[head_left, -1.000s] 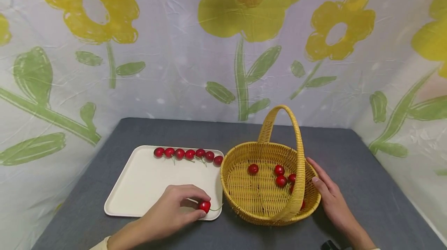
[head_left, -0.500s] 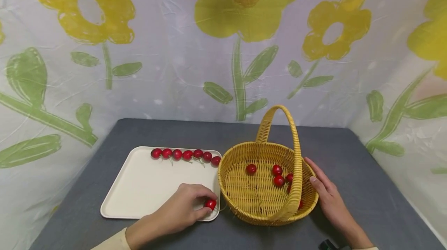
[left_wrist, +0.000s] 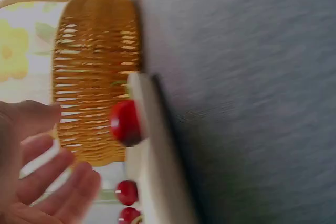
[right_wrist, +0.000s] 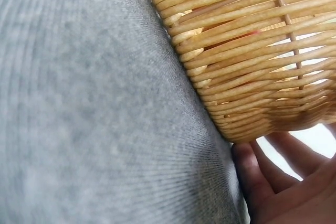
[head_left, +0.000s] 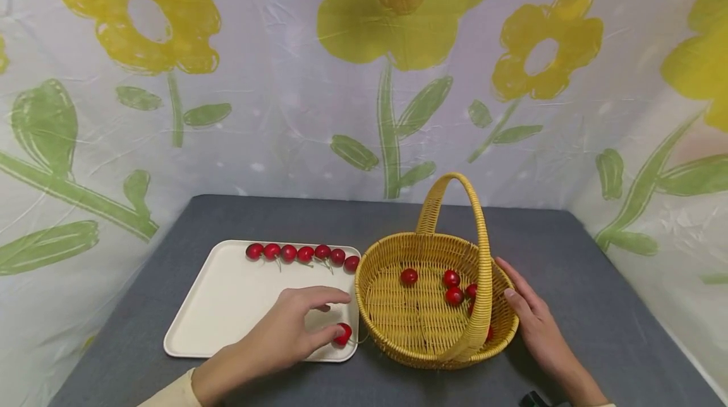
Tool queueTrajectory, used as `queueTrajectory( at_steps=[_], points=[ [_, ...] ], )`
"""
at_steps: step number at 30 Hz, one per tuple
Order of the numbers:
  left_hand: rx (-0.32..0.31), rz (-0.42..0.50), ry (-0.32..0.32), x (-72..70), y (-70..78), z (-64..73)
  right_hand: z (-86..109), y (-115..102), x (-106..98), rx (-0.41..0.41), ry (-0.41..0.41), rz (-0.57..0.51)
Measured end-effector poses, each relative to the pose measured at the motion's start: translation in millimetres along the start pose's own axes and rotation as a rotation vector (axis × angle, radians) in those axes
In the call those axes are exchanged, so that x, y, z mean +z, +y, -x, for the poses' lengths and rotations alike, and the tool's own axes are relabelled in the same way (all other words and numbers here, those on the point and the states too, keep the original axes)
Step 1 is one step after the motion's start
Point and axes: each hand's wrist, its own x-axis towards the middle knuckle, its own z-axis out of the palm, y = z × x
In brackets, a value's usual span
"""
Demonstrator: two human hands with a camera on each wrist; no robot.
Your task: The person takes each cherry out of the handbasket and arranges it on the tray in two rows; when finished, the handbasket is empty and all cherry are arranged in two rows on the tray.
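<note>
Cherry (head_left: 344, 335) (stemmed) on tray (head_left: 227, 306), just beside left hand (head_left: 281, 331)

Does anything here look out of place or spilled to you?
Nothing looks spilled or damaged. Only one lone cherry stands out: it sits by the near right corner of the white tray, well apart from the row of seven cherries along the far edge.

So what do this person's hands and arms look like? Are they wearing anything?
The left hand and right hand are bare, with no gloves or rings visible. A plain cream sleeve covers the left forearm; only a sliver of pale cuff shows on the right. A small black object sits near the right wrist, too cut off to identify.
</note>
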Motion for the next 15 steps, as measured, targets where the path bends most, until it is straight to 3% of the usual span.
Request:
queueTrajectory(
  at_steps=[2, 6, 10, 15],
  points=[
    [-0.01, 0.069, 0.039, -3.3, 3.4, -5.7, -0.1, 0, 0, 0.0, 0.001, 0.0],
    [-0.049, 0.272, 0.052, -3.5, 12.5, -19.7, -0.3, 0, -1, 0.006, 0.002, 0.005],
    [-0.048, 0.482, 0.003, 4.4, 22.2, -36.8, -0.6, 1, -1, 0.021, -0.005, 0.011],
    [-0.068, 0.6, -0.051, 17.5, 32.0, -60.4, -1.8, 1, -2, 0.032, -0.016, -0.005]
  ],
)
